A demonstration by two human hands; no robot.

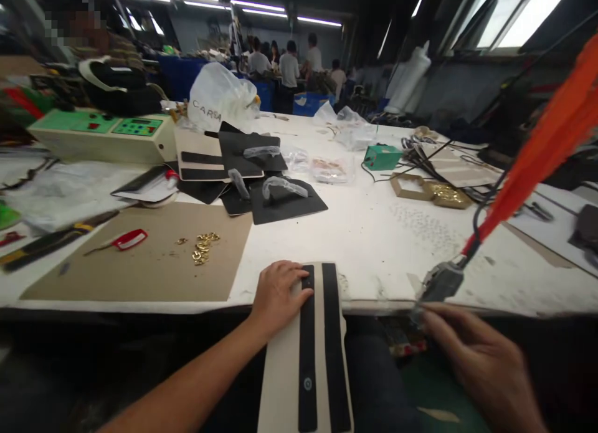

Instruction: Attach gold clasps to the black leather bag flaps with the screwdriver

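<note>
Pressing down on a cream panel (pixel 284 371) with two black stripes (pixel 332 333), the left hand (pixel 280 293) is lying flat on the panel's upper end, its fingers (pixel 299 276) slightly spread and reaching onto the nearer stripe. The panel is resting with its top on the edge of the white surface (pixel 374 233) and is hanging down over the person's lap. Right of the panel, the right hand (pixel 476 364) is reaching up to a grey tool (pixel 441 282) hanging from an orange strap (pixel 542 165). Its fingers are lying close together and touching the tool's lower end, but blur is hiding whether they are pinching it. Left of the panel, a brown cardboard sheet (pixel 154 265) is carrying small gold pieces (pixel 203 247) and a red-handled tool (pixel 128 240). Beyond the panel, black sheets (pixel 289 205) are lying stacked.
</note>
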